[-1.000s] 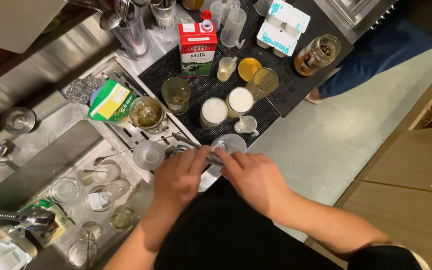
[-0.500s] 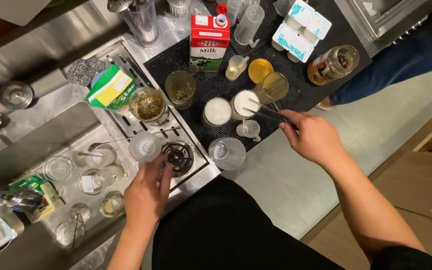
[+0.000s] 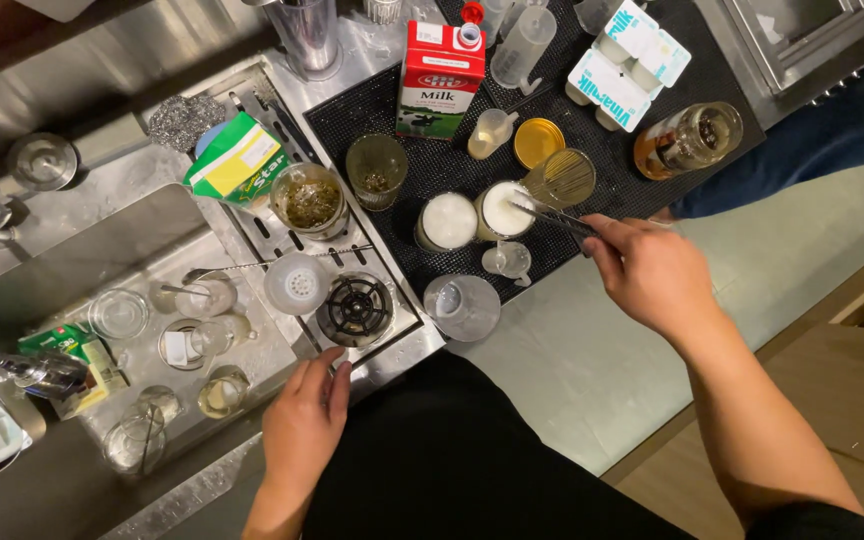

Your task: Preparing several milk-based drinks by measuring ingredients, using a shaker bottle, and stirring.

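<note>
My right hand [image 3: 649,273] grips thin metal tongs [image 3: 550,217] whose tips reach over a glass of white milk foam [image 3: 503,209] on the black bar mat [image 3: 552,130]. A second foam-topped glass [image 3: 447,221] stands just left of it. A bamboo whisk [image 3: 561,177] sits behind the tongs. My left hand [image 3: 306,420] rests flat on the steel counter edge [image 3: 392,365], fingers apart, holding nothing, just below a round black rinser [image 3: 356,306]. A small clear cup [image 3: 508,260] and an overturned glass [image 3: 462,306] lie between the hands.
A red and white milk carton [image 3: 438,78], a glass of green tea leaves [image 3: 311,201], a green packet [image 3: 233,159], a pack of small white cups [image 3: 627,62] and a jar [image 3: 687,139] stand at the back. The sink [image 3: 72,270] at left holds several glasses.
The hands, together at the counter edge a second ago, have parted. My right hand reached out to the foam glass with the tongs. My left hand drew back onto the counter edge.
</note>
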